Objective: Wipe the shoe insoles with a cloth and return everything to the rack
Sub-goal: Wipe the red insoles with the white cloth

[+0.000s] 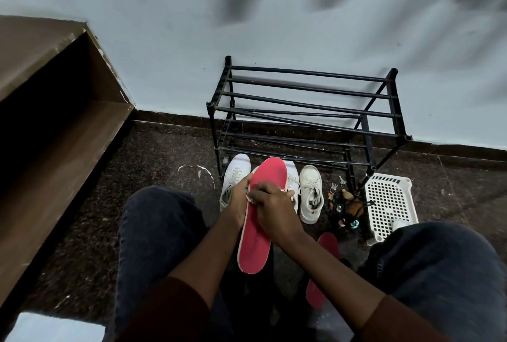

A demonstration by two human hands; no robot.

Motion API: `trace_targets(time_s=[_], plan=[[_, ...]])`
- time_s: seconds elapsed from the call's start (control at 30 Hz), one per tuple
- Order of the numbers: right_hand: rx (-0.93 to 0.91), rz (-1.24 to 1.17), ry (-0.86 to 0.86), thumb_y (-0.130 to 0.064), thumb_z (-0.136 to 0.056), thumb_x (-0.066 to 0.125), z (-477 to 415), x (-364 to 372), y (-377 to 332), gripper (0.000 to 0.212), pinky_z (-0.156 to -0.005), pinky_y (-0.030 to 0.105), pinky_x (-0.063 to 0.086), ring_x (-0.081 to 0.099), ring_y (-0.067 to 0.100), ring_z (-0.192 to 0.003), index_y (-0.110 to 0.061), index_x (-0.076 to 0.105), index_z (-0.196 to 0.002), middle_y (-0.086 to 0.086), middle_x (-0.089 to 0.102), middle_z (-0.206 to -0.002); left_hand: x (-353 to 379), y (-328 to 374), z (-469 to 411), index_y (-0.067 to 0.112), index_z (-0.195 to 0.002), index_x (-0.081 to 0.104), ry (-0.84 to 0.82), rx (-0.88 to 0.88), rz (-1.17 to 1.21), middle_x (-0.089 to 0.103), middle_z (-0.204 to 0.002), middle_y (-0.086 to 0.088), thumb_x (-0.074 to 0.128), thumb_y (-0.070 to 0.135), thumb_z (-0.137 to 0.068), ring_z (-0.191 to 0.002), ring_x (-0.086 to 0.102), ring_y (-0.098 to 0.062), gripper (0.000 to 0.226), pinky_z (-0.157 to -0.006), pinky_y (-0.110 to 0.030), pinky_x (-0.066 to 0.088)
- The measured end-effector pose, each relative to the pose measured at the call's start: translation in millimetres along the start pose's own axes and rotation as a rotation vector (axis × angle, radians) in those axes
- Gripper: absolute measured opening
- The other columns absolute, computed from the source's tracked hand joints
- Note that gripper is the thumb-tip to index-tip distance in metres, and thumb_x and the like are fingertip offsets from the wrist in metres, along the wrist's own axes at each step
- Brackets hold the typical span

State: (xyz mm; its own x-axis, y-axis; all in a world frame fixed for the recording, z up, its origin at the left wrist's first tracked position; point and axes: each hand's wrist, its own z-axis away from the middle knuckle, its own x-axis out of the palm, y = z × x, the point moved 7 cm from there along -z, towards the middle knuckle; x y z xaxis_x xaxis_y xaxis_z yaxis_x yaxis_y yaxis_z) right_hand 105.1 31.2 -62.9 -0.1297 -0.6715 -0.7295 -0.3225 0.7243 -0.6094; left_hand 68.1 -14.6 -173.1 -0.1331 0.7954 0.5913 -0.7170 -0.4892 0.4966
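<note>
- The person's left hand (240, 193) holds a red insole (270, 174) by its left edge, with the fingers curled round the side. This is in the middle of the frame.
- The insole stands almost upright, with its toe end pointing up toward the rack (399, 105).
- The right hand (274, 204) lies on the red face of the insole with its fingers bent. It presses a small white cloth (250, 196) against the insole. Only a little bit of the cloth shows at the fingertips.
- A second red insole (326, 248) lies on the dark floor (164, 155), lower right of the middle, partly hidden by the right arm.
- Three white shoes stand on the floor just in front of the rack. One shoe (236, 174) is left of the held insole. One shoe (292, 174) is mostly hidden behind it. One shoe (310, 190) is to its right.
- The black rack stands against the pale wall (274, 26), above the middle of the frame. Its bars hold no shoes.
- A white basket (389, 199) with many holes sits at the right, near the rack's leg.
- A pile of keys and small things (345, 204) lies between the right shoe and the basket.
- A brown shelf (55, 136) fills the left side.
- The person's knees, in dark trousers (159, 218), show at the bottom on both sides.
</note>
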Motion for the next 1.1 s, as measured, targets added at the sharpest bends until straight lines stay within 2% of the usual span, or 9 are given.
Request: trace_targets(time_s=[0.1, 0.23, 0.33, 0.43, 0.53, 0.63, 0.8, 0.93, 1.1], plan=[[0.004, 0.074, -0.03, 0.01, -0.07, 0.061, -8.1, 5.2, 9.8, 0.017, -0.062, 0.026, 0.048, 0.063, 0.029, -0.069, 0.0, 0.072, -0.079, 0.015, 0.066, -0.083, 1.1, 3.0, 0.6, -0.003, -0.083, 0.068, 0.022, 0.01, 0.073, 0.066, -0.079, -0.018, 0.028, 0.034, -0.1, -0.073, 0.067, -0.024, 0.058, -0.076, -0.029, 0.052], [0.061, 0.159, -0.059, 0.008, -0.074, 0.063, -29.6, 2.9, 30.4, 0.006, -0.054, 0.03, 0.047, 0.059, 0.032, -0.063, 0.003, 0.066, -0.071, 0.017, 0.061, -0.075, 6.1, -5.3, 0.6, 0.009, -0.08, 0.058, 0.06, -0.007, 0.105, 0.06, -0.056, -0.008, 0.028, 0.026, -0.101, -0.053, 0.063, -0.015, 0.04, -0.057, -0.02, 0.05], [0.117, 0.243, -0.027, 0.012, -0.07, 0.062, -44.1, -4.8, 45.8, 0.011, -0.052, 0.031, 0.044, 0.057, 0.033, -0.064, 0.003, 0.06, -0.065, 0.019, 0.057, -0.075, 14.1, -9.3, 3.8, 0.01, -0.068, 0.071, -0.023, -0.038, 0.001, 0.063, -0.057, -0.006, 0.029, 0.033, -0.099, -0.052, 0.063, -0.017, 0.057, -0.066, -0.03, 0.045], [0.2, 0.32, -0.018, 0.013, -0.077, 0.051, -52.0, -13.4, 58.2, 0.017, -0.064, 0.038, 0.047, 0.054, 0.036, -0.083, 0.004, 0.065, -0.079, 0.021, 0.057, -0.091, 16.7, -13.9, 7.9, 0.011, -0.066, 0.077, -0.075, -0.083, -0.058, 0.067, -0.064, -0.008, 0.024, 0.042, -0.097, -0.056, 0.064, -0.022, 0.069, -0.064, -0.028, 0.048], [0.143, 0.298, -0.025, 0.014, -0.073, 0.055, -52.4, -11.9, 51.7, 0.02, -0.064, 0.039, 0.048, 0.055, 0.038, -0.082, 0.004, 0.07, -0.084, 0.021, 0.06, -0.09, 17.0, -12.2, 7.0, 0.01, -0.08, 0.074, -0.043, -0.065, 0.005, 0.067, -0.072, -0.01, 0.029, 0.04, -0.097, -0.07, 0.063, -0.023, 0.057, -0.07, -0.031, 0.047], [0.077, 0.226, -0.064, 0.01, -0.066, 0.063, -42.5, 0.7, 39.2, 0.012, -0.058, 0.035, 0.049, 0.059, 0.036, -0.07, 0.0, 0.068, -0.07, 0.017, 0.062, -0.081, 13.1, -7.8, 0.4, 0.007, -0.086, 0.059, 0.027, -0.017, 0.101, 0.061, -0.068, -0.01, 0.03, 0.025, -0.1, -0.073, 0.058, -0.018, 0.037, -0.071, -0.027, 0.044], [0.122, 0.1, -0.054, 0.004, -0.083, 0.052, -17.9, 13.3, 27.4, 0.019, -0.071, 0.037, 0.048, 0.058, 0.031, -0.081, 0.001, 0.069, -0.091, 0.019, 0.061, -0.094, -2.5, 0.0, -12.1, 0.009, -0.067, 0.064, 0.075, 0.072, 0.113, 0.057, -0.059, -0.007, 0.02, 0.02, -0.103, -0.055, 0.062, -0.013, 0.059, -0.061, -0.019, 0.048], [0.109, 0.152, -0.069, 0.006, -0.083, 0.053, -22.2, 12.6, 28.7, 0.016, -0.068, 0.032, 0.046, 0.058, 0.031, -0.078, 0.003, 0.068, -0.087, 0.018, 0.06, -0.092, 1.3, -0.8, -9.4, 0.006, -0.085, 0.057, 0.067, 0.068, 0.061, 0.06, -0.074, -0.012, 0.025, 0.025, -0.102, -0.071, 0.062, -0.018, 0.041, -0.077, -0.026, 0.044], [0.169, 0.253, -0.03, 0.007, -0.08, 0.054, -43.2, -0.7, 52.2, 0.011, -0.06, 0.031, 0.044, 0.058, 0.034, -0.074, 0.006, 0.064, -0.076, 0.022, 0.058, -0.086, 10.9, -3.1, -3.9, 0.006, -0.092, 0.06, -0.004, 0.026, 0.069, 0.066, -0.076, -0.011, 0.026, 0.035, -0.101, -0.07, 0.066, -0.021, 0.045, -0.074, -0.032, 0.045]])
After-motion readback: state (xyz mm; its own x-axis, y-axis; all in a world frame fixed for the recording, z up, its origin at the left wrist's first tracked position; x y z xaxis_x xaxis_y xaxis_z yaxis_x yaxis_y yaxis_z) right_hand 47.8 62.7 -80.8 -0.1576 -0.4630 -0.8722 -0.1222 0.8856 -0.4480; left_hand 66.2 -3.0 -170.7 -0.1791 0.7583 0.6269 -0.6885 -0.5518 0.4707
